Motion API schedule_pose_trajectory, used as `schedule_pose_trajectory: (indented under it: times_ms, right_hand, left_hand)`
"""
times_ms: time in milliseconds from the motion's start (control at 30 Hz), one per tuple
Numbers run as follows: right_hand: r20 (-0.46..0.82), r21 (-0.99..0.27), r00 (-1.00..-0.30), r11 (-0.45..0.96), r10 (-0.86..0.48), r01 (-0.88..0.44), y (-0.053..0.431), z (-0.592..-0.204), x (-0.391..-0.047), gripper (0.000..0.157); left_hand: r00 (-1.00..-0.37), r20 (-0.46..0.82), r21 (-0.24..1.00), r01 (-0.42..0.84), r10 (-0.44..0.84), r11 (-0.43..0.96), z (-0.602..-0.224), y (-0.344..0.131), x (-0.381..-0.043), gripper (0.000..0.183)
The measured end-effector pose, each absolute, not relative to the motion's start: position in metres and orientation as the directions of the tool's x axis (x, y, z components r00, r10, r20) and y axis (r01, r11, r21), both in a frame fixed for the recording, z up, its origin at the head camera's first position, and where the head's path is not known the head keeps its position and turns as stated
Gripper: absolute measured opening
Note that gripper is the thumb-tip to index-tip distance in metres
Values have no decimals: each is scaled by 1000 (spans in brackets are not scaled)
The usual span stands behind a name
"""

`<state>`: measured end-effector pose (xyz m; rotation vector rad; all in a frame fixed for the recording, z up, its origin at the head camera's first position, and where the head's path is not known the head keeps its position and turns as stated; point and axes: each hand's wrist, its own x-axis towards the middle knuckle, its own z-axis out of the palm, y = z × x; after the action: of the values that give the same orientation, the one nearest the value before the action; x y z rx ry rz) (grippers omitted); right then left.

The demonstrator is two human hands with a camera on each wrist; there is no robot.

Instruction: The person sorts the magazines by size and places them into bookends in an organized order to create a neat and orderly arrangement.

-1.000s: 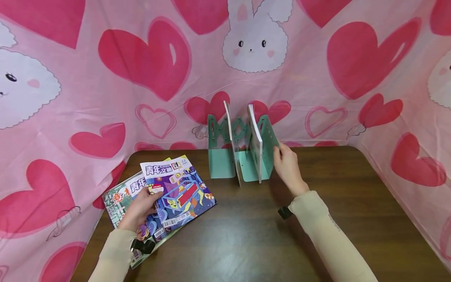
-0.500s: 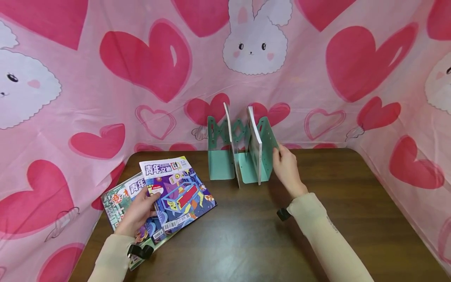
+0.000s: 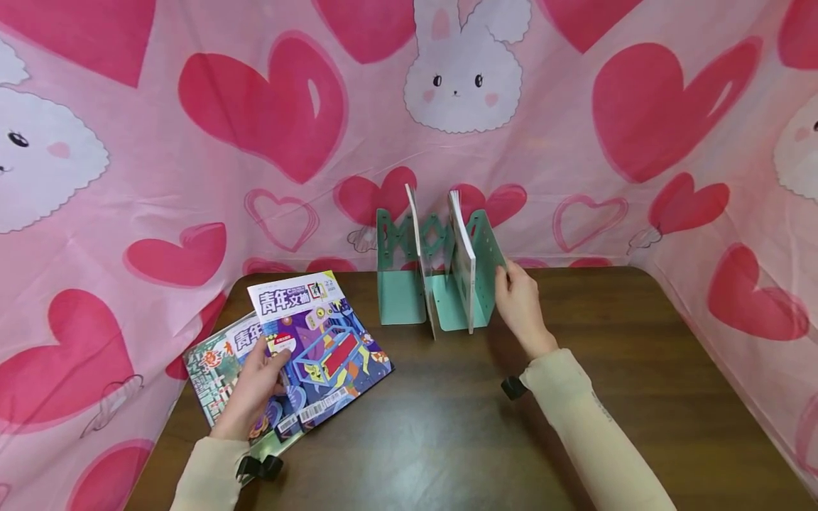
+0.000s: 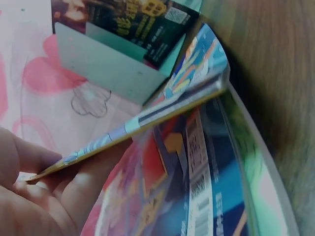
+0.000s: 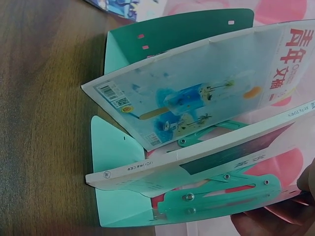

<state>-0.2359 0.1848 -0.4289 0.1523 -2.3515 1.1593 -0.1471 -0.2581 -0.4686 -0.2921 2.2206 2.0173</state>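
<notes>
Your left hand (image 3: 251, 387) pinches the purple 青年文摘 magazine (image 3: 341, 348) by its left side, thumb on the cover and fingers beneath. You have this magazine tilted, partly raised above a second 青年文摘 magazine (image 3: 247, 335), as your left wrist view shows. Under both, a green-covered magazine (image 3: 214, 372) sticks out to the left. All three are on the left side of the brown wooden table (image 3: 447, 419).

Your right hand (image 3: 520, 309) grips the right end panel of the mint-green expandable bookend (image 3: 402, 301), thumb and fingers at the panel's edge. It stands at the back of the table, to the right of your magazines and apart from them. Two publications stand inside it, both leaning: an ice-pop-covered 青年文摘 magazine (image 5: 187, 93) and a thicker white-spined one (image 5: 206, 150) next to your right hand's panel. Behind the table hangs a pink cloth (image 3: 371, 142) printed with hearts and rabbits.
</notes>
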Motion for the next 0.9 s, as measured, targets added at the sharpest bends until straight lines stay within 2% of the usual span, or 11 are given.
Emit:
schedule_pose_trajectory:
  times_ms: [333, 567, 733, 900]
  right_hand:
    - [492, -716, -861, 622, 126, -318, 183, -432, -235, 33]
    - [468, -725, -875, 620, 122, -301, 181, -439, -230, 33]
    - [505, -709, -856, 620, 112, -336, 181, -437, -232, 30]
    - [537, -691, -836, 628, 115, -358, 183, -431, -235, 28]
  left_hand:
    - [-996, -48, 987, -59, -76, 149, -444, -238, -124, 51]
    - [-987, 68, 968, 30, -146, 248, -429, -217, -99, 50]
    - [-948, 224, 922, 130, -228, 365, -416, -201, -91, 46]
    - [-862, 400, 858, 232, -311, 459, -408, -183, -87, 39]
